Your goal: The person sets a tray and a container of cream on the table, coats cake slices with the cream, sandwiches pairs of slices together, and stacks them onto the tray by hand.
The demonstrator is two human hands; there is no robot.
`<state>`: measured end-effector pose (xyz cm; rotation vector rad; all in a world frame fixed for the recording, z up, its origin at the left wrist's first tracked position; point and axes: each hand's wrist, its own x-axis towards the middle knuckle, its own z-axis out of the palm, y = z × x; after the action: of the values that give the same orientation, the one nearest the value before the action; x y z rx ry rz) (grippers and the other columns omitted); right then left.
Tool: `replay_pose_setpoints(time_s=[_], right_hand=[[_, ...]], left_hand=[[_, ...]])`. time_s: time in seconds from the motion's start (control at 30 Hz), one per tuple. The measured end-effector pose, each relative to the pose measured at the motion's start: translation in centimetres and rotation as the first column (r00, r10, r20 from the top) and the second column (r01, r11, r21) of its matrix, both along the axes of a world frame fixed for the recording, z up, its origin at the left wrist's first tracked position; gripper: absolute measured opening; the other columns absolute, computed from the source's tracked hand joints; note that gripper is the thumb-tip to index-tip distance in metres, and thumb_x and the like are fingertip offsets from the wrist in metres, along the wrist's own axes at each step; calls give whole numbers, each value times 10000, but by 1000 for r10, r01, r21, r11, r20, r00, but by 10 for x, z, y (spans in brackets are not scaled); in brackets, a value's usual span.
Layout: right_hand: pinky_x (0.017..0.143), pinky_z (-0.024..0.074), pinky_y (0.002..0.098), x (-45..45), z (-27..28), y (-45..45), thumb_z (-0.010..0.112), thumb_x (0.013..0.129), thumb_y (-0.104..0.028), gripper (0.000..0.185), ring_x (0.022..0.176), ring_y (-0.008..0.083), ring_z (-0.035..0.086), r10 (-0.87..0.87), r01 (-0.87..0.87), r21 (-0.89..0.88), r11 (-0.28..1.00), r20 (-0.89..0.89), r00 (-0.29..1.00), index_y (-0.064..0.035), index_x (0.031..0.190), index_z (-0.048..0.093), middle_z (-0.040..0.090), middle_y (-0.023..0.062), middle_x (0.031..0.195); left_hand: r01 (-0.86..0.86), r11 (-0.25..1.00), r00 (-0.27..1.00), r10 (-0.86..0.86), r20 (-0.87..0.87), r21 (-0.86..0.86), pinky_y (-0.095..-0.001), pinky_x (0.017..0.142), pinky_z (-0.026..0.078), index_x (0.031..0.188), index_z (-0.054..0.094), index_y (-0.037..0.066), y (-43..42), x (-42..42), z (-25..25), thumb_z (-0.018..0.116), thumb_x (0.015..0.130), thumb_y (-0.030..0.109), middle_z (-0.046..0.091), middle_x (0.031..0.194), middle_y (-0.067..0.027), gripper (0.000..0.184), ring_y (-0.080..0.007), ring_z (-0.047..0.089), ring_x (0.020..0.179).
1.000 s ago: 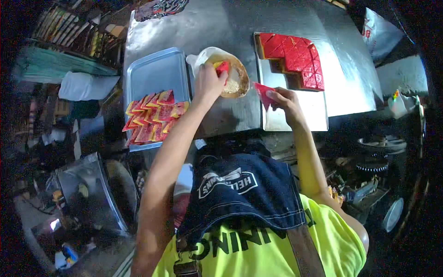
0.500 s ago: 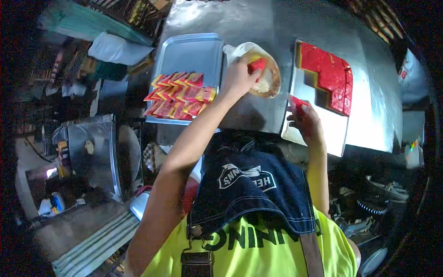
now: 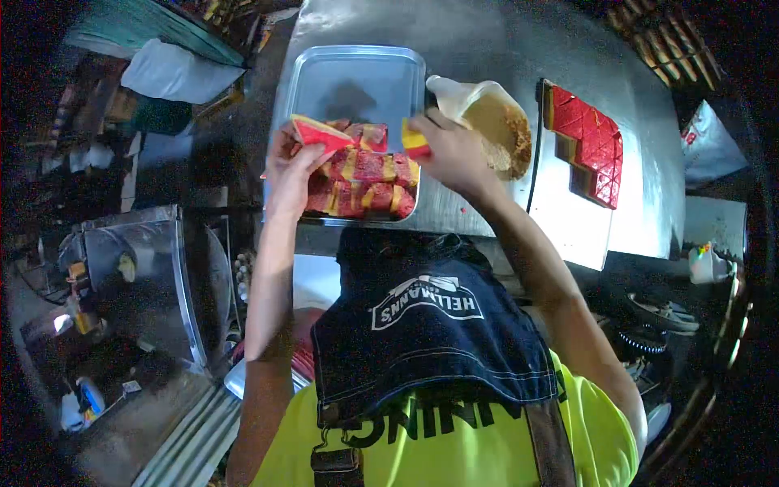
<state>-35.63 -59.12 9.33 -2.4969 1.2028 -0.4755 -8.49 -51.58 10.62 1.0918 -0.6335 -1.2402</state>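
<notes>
My left hand (image 3: pixel 290 170) pinches a triangular red-and-yellow cake piece (image 3: pixel 323 135) above the near left part of the blue-grey tray (image 3: pixel 357 53). Rows of similar cake pieces (image 3: pixel 365 167) lie in the near half of that tray. Over the tray's right edge, my right hand (image 3: pixel 449 150) holds another red-and-yellow piece (image 3: pixel 416 140). Just beyond that hand is a pale bowl (image 3: pixel 497 118) with light crumbs inside, partly hidden by my wrist. To the right, a red-topped cut cake block (image 3: pixel 586 134) rests on a flat tray (image 3: pixel 560 231).
The metal table (image 3: pixel 487 40) carries both trays and the bowl. A white plastic bag (image 3: pixel 718 150) is beyond its right edge. Off to the left are a white cloth (image 3: pixel 180 73) and a metal-framed box (image 3: pixel 138 280).
My left hand has moved from the bowl to the left tray with its piece. My right hand has crossed from the cake tray to the left tray's right edge. The view has shifted.
</notes>
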Motion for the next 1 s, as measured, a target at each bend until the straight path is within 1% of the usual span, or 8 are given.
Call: replay_pose_setpoints(time_s=[0.1, 0.2, 0.37, 0.5, 0.6, 0.67, 0.93, 1.0], right_hand=[[823, 576, 459, 37, -24, -22, 760, 828, -262, 495, 1076, 343, 623, 49, -93, -116, 989, -335, 941, -147, 1281, 595, 595, 102, 1135], [853, 564, 469, 38, -71, -35, 764, 821, -282, 527, 1137, 339, 586, 133, -222, -216, 951, -363, 922, -142, 1297, 586, 573, 108, 1224], [892, 532, 475, 23, -82, -26, 738, 795, -192, 460, 1028, 382, 635, 120, -120, -86, 989, -5, 993, -112, 1232, 618, 651, 144, 1102], [902, 534, 464, 27, -87, -20, 740, 756, -171, 390, 1037, 371, 644, -26, 27, 41, 999, -35, 999, -73, 1127, 669, 665, 146, 1109], [918, 534, 455, 48, -49, -2, 740, 759, -170, 388, 1049, 366, 647, -153, 158, 57, 986, -90, 984, -76, 1130, 677, 674, 141, 1121], [925, 540, 440, 52, -38, 7, 759, 783, -188, 378, 1071, 354, 656, -151, 150, -51, 987, -18, 988, -78, 1138, 690, 682, 134, 1153], [720, 552, 359, 44, 1, 33, 792, 856, -184, 249, 823, 260, 688, -204, 178, 145, 973, 188, 961, -43, 1052, 730, 706, 111, 949], [674, 542, 349, 43, 3, 40, 788, 861, -166, 229, 765, 239, 673, -144, 127, 92, 988, 208, 968, -38, 1043, 733, 699, 105, 910]], left_hand=[[-76, 997, 997, 76, -2, 25, -388, 900, 607, 1107, 519, 38, 4, 27, -8, 713, 816, -90, 655, 1112, -117, 373, -244, 695, 1023], [-78, 997, 997, 78, -8, -12, -362, 893, 598, 1151, 514, 35, 9, 55, -27, 728, 796, -108, 650, 1113, -115, 438, -221, 689, 1012], [-113, 989, 966, 133, 223, -97, -345, 941, 569, 1284, 494, 24, 11, 85, -33, 760, 790, -103, 648, 1149, -130, 576, -217, 685, 1038], [-36, 993, 971, 61, 232, -111, -363, 974, 554, 1369, 468, 21, -2, 97, -31, 814, 784, -43, 668, 1152, -131, 682, -218, 684, 1039], [-62, 984, 656, 164, 737, -165, -325, 881, 567, 1240, 580, 7, -20, 98, -25, 879, 760, 75, 716, 1062, -109, 569, -172, 694, 999], [-64, 977, 662, 192, 724, -202, -347, 841, 564, 1154, 616, 2, -41, 103, -39, 908, 728, 167, 718, 1035, -142, 542, -220, 717, 961], [-68, 997, 122, -39, 992, 48, -476, 835, 572, 1139, 577, 24, -95, 103, -49, 862, 734, 373, 667, 1138, -187, 606, -377, 697, 991], [-90, 948, 21, -306, 952, 306, -499, 814, 580, 1134, 558, 34, -99, 98, -37, 848, 738, 425, 670, 1140, -188, 627, -378, 700, 1006]])
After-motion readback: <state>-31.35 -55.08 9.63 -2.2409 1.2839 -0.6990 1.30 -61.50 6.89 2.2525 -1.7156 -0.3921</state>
